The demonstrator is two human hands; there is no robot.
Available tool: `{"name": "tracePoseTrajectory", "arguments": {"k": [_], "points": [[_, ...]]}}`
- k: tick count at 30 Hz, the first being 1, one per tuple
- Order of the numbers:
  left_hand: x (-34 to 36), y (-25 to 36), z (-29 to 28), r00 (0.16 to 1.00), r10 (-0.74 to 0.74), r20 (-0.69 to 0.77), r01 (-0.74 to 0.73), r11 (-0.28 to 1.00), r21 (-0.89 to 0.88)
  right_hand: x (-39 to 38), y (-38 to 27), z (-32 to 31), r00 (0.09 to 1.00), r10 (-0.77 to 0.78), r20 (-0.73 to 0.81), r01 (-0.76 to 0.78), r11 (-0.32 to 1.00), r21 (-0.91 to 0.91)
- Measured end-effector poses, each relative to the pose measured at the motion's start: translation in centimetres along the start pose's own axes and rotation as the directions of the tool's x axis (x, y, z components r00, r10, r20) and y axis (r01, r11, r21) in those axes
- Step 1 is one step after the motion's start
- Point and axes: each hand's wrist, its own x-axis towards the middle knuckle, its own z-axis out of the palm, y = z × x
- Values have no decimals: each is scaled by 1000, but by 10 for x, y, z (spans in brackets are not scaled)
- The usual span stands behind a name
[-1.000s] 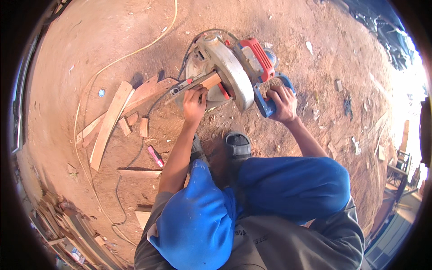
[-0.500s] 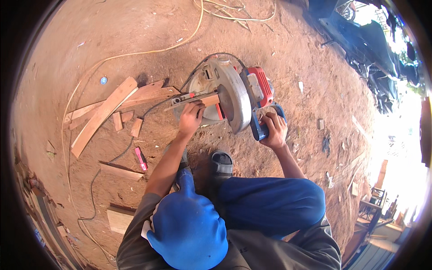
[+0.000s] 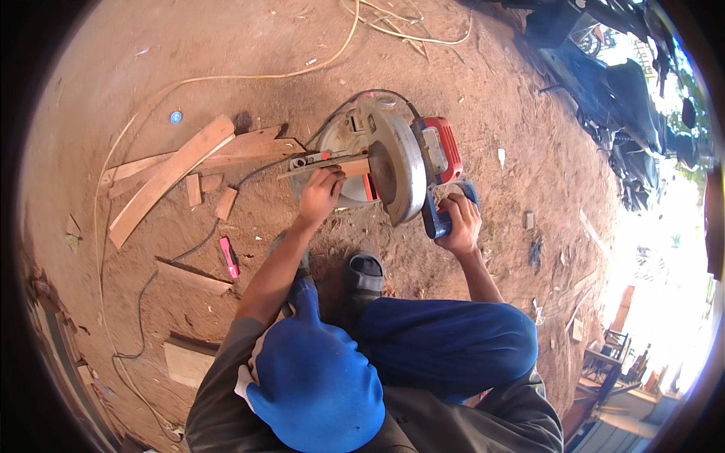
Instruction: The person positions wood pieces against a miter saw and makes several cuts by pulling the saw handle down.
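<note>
A miter saw (image 3: 411,170) with a grey blade guard and a red motor housing stands on the dirt ground in front of me. My right hand (image 3: 461,225) is wrapped round its blue handle (image 3: 433,214). On the saw's base, a short piece of wood (image 3: 353,167) lies against the fence, its right end close to the blade. My left hand (image 3: 322,193) presses that wood from the near side with closed fingers. The guard hides part of the blade, so I cannot tell whether it touches the wood.
Left of the saw lie several wooden boards (image 3: 170,181) and small offcuts (image 3: 226,204). A pink tool (image 3: 229,257) rests near my left forearm. A dark cord and a yellow cable (image 3: 226,77) cross the ground. A motorbike (image 3: 604,90) stands at the far right.
The whole view has shifted slightly. Both hands keep their places on the wood and the handle, and the saw looks the same.
</note>
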Motion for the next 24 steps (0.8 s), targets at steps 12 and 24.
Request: {"name": "tracePoseTrajectory", "arguments": {"k": [12, 24], "points": [[-2, -2, 2, 1000, -28, 3, 28, 999, -23, 2, 2, 0, 1000, 2, -1, -2, 1000, -11], [-2, -6, 2, 1000, 14, 3, -14, 1000, -3, 8, -4, -5, 1000, 7, 0, -7, 1000, 15]]}}
